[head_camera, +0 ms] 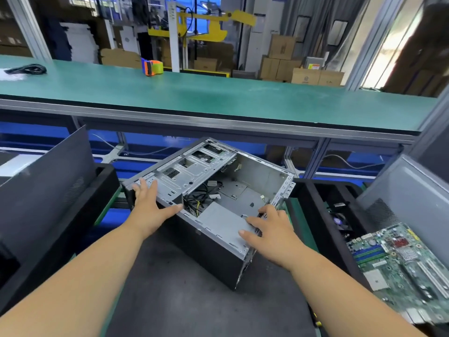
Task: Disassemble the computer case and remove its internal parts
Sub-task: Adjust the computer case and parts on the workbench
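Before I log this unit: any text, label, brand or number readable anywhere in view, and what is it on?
No text can be read.
Computer case: no label or brand showing.
Circuit board, right: printing too small to read.
Cardboard boxes behind the bench: marks too blurred.
Grey box with an orange and white sticker: blurred.
Posters on the back wall: blurred.

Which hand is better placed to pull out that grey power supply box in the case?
Probably the right hand: its fingers already rest on the grey power supply box. The left hand lies flat on the drive cage at the far end, better for steadying the case.
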`<state>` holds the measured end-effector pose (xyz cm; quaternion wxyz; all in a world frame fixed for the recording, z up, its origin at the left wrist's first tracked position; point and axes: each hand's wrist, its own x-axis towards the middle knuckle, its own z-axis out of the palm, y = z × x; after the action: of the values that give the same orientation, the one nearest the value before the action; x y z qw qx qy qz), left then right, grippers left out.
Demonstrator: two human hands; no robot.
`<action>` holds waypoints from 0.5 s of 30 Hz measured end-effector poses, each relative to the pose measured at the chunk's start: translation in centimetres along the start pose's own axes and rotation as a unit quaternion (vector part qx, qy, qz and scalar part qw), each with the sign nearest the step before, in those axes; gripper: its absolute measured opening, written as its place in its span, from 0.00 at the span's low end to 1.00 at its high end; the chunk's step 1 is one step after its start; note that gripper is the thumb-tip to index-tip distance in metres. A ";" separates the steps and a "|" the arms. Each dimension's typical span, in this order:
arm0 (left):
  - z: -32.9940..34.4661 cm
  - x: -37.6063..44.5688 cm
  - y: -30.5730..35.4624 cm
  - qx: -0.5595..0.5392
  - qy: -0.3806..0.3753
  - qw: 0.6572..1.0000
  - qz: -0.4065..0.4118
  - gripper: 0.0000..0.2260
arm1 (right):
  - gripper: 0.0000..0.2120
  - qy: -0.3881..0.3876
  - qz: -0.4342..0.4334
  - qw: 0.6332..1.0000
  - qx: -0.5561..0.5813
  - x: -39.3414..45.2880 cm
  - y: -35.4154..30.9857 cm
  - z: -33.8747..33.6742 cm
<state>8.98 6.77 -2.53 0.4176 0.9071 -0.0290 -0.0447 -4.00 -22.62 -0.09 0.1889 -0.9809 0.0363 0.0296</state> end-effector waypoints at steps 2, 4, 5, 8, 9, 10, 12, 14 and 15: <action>-0.3 0.1 0.2 0.004 -0.004 1.000 0.001 0.48 | 0.26 0.001 0.007 1.000 -0.009 -0.4 -0.4 0.0; -0.2 -0.2 0.8 0.020 0.023 1.000 0.000 0.46 | 0.25 -0.008 0.009 1.000 -0.021 -0.5 -0.5 -0.4; 0.1 -0.7 1.2 0.022 0.043 0.999 -0.002 0.45 | 0.25 -0.016 0.006 1.000 -0.025 -0.5 -0.4 -0.7; 1.5 -3.0 3.3 0.005 0.068 0.998 -0.015 0.42 | 0.26 -0.016 -0.014 0.998 -0.062 0.1 0.5 -2.0; 2.2 -4.0 4.0 -0.002 0.063 0.998 -0.020 0.43 | 0.27 -0.002 -0.014 0.997 -0.071 0.5 1.0 -2.6; 2.9 -5.1 4.7 -0.013 0.052 0.998 -0.027 0.44 | 0.28 0.014 -0.014 0.997 -0.076 0.9 1.5 -3.2; 4.5 -7.2 6.1 -0.039 0.023 0.998 -0.054 0.46 | 0.30 0.035 -0.012 0.996 -0.087 2.1 2.9 -4.4; 6.1 -9.1 7.3 -0.057 0.002 0.994 -0.090 0.48 | 0.32 0.025 -0.010 0.993 -0.112 3.2 4.4 -5.5; 6.9 -9.8 7.8 -0.064 -0.003 0.992 -0.108 0.49 | 0.33 0.014 -0.012 0.991 -0.129 3.8 5.2 -5.8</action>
<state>-1.66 -2.64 -0.47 0.4674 0.8761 0.0708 -0.0943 -0.38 -29.81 3.15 0.0601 -0.9978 0.0229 0.0180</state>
